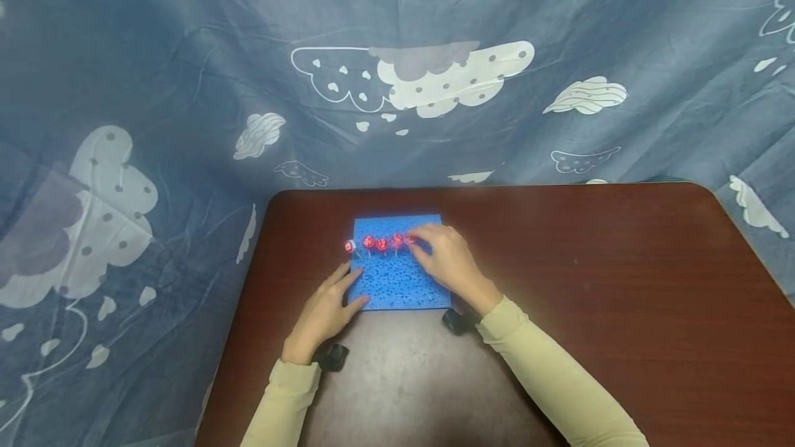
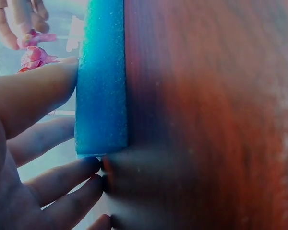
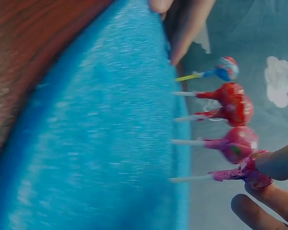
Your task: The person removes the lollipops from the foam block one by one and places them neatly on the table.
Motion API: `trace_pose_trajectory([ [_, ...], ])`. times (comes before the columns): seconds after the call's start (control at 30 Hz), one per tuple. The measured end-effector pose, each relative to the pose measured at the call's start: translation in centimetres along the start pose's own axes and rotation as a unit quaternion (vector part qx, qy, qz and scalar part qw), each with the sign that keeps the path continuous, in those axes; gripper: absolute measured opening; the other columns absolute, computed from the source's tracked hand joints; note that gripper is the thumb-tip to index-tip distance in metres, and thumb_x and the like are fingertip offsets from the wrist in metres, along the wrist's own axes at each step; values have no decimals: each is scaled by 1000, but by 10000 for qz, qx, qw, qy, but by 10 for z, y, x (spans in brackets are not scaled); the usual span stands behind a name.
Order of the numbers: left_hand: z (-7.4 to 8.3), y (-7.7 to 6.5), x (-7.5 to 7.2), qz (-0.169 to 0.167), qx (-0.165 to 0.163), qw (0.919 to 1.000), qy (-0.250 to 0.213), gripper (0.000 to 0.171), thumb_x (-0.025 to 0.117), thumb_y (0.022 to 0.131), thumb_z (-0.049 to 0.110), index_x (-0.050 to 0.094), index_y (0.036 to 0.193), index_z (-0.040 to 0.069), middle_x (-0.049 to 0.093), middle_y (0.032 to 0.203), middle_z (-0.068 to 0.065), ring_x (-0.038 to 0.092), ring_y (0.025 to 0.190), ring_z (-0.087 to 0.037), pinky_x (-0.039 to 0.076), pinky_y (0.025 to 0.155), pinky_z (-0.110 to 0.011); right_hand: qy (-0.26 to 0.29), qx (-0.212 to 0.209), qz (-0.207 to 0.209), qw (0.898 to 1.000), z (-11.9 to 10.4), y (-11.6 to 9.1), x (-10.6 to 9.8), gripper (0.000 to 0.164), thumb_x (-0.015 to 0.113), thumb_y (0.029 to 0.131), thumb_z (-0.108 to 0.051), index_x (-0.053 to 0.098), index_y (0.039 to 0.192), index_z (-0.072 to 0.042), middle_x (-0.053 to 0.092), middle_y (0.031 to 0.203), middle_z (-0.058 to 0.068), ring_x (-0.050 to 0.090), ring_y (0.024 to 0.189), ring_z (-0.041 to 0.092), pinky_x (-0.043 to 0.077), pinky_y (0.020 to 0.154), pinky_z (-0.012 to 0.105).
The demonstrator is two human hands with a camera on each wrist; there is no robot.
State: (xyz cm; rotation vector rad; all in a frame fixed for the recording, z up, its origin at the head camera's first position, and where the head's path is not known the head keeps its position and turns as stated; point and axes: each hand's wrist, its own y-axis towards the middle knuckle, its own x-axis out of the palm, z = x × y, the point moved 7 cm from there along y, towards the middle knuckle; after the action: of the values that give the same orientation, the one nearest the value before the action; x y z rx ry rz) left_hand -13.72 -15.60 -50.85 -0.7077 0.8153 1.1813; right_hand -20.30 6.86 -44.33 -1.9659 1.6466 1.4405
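A blue foam block [image 1: 400,285] lies on the table, with several wrapped lollipops standing in a row across it on their sticks. The right hand [image 1: 452,261] pinches the wrapped head of the rightmost pink lollipop [image 3: 257,175] between thumb and finger; its stick meets the foam. Beside it stand another pink lollipop [image 3: 237,143], red lollipops [image 3: 235,98] and, at the far left end, a tilted blue-and-red lollipop [image 3: 228,68] on a yellow stick. My left hand [image 1: 323,309] rests its fairly straight fingers on the block's left edge, thumb near the lower left corner.
The dark brown wooden table [image 1: 621,281] extends to the right of the block. Blue fabric with white cloud prints [image 1: 459,81] hangs behind the table and along its left side. Black wrist cameras [image 1: 332,357] sit at both wrists.
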Motion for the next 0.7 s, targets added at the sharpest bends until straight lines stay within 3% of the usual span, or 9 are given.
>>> trace_pose_trajectory([
  [0.2, -1, 0, 1, 23, 29, 10000, 14, 67, 77, 95, 38, 53, 154, 17, 42, 164, -16, 44, 150, -39, 43, 115, -60, 336, -58, 583, 9977, 4, 6, -36, 23, 82, 91, -12, 79, 113, -8, 79, 108, 8, 74, 102, 26, 60, 92, 47],
  [0.4, -2, 1, 2, 93, 59, 9999, -1, 67, 78, 94, 38, 55, 153, 16, 44, 163, -16, 44, 149, -39, 43, 115, -60, 257, 236, 853, 9957, 32, 2, -67, 22, 80, 92, -15, 80, 113, -9, 78, 101, 8, 73, 91, 26, 59, 78, 45],
  [0.53, -3, 1, 1, 128, 47, 9999, 3, 66, 79, 94, 38, 56, 152, 17, 44, 163, -17, 45, 149, -39, 43, 115, -60, 23, 728, 621, 9954, 62, -4, -70, 21, 79, 93, -17, 80, 112, -8, 77, 98, 10, 70, 84, 27, 55, 72, 45],
  [0.7, -3, 1, 1, 127, 22, 9999, 9, 66, 78, 94, 38, 56, 152, 17, 45, 163, -17, 45, 149, -39, 43, 115, -60, -8, 1420, -122, 9898, 93, -10, -53, 23, 77, 94, -22, 78, 110, -6, 76, 96, 10, 68, 83, 27, 56, 73, 46],
])
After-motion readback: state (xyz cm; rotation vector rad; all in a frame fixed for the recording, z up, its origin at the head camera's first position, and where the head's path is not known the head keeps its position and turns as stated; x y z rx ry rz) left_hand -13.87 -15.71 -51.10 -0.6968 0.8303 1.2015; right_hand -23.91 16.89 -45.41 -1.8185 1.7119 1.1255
